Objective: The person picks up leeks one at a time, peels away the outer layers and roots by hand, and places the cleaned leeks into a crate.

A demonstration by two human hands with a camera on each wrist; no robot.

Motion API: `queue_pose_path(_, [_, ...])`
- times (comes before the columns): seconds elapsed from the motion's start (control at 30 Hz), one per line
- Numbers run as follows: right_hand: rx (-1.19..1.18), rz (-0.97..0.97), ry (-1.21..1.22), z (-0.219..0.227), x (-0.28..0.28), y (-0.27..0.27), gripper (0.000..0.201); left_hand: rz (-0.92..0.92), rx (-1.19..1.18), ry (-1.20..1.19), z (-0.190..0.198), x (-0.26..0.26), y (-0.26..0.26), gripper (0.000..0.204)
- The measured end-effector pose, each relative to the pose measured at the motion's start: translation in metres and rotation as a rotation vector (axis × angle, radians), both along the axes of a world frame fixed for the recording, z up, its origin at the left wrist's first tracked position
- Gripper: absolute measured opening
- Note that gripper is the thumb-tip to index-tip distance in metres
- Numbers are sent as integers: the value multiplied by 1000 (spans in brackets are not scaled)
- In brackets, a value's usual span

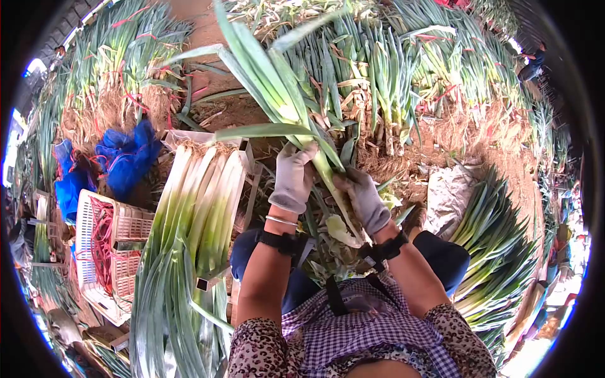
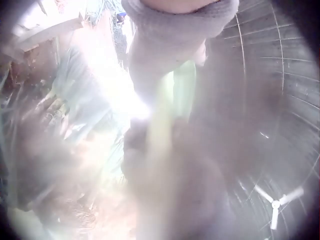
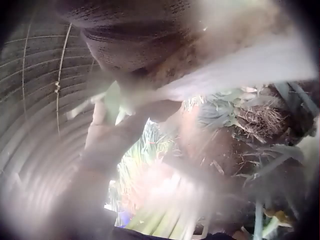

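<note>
A leek [image 1: 287, 104] slants across the space before the person, green leaves fanning up and away, pale root end down by the lap. The gloved left hand [image 1: 293, 176] grips its stalk just below where the leaves spread. Lower down, the right hand [image 1: 363, 198], in a dirtier glove, holds the stalk with its fingers at the side. In the left wrist view the green stalk [image 2: 182, 90] passes under the glove, blurred. The right wrist view shows the white stalk [image 3: 240, 70] close beside the dark glove. Trimmed leeks [image 1: 195, 201] lie in a stack left of the left hand.
A white plastic crate [image 1: 94, 246] with red ties stands at far left, near blue netting [image 1: 126, 157]. Bundled leeks [image 1: 391, 82] with roots line the back. More leeks [image 1: 498, 246] lie at right beside a pale sack [image 1: 447, 198]. Peeled scraps litter the ground between the knees.
</note>
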State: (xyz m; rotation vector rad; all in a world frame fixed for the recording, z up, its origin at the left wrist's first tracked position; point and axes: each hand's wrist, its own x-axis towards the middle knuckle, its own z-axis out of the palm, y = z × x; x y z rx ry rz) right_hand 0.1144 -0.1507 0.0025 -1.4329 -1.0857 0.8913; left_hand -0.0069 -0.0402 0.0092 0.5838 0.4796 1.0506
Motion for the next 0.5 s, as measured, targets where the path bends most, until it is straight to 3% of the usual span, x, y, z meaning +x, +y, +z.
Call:
queue_pose_path(0.07, [-261, -177, 436, -6, 3, -10, 24, -14, -55, -17, -6, -1, -1, 17])
queue_pose_path(0.1, [-156, -77, 165, 1, 8, -26, 27, -21, -81, -27, -4, -3, -2, 17])
queue_pose_path(0.17, [-465, -340, 482, -9, 21, -39, 24, 38, -25, 5, -13, -12, 9, 15])
queue_pose_path(0.2, [-434, 14, -412, -49, 53, -57, 21, 52, -40, -13, -11, -17, 11, 14])
queue_pose_path(0.27, [-415, 300, -1168, -106, 103, -99, 20, 104, -42, -28, -4, -24, 12, 13])
queue_pose_path(0.3, [-502, 211, -1039, -116, 112, -118, 27, 138, -30, -26, -1, -25, 11, 13])
queue_pose_path(0.4, [-673, -36, -958, -135, 120, -151, 29, 196, -39, 3, -9, -18, 5, 15])
queue_pose_path(0.5, [-743, -32, -1000, -112, 111, -141, 33, 203, -20, 39, -17, -6, 3, 15])
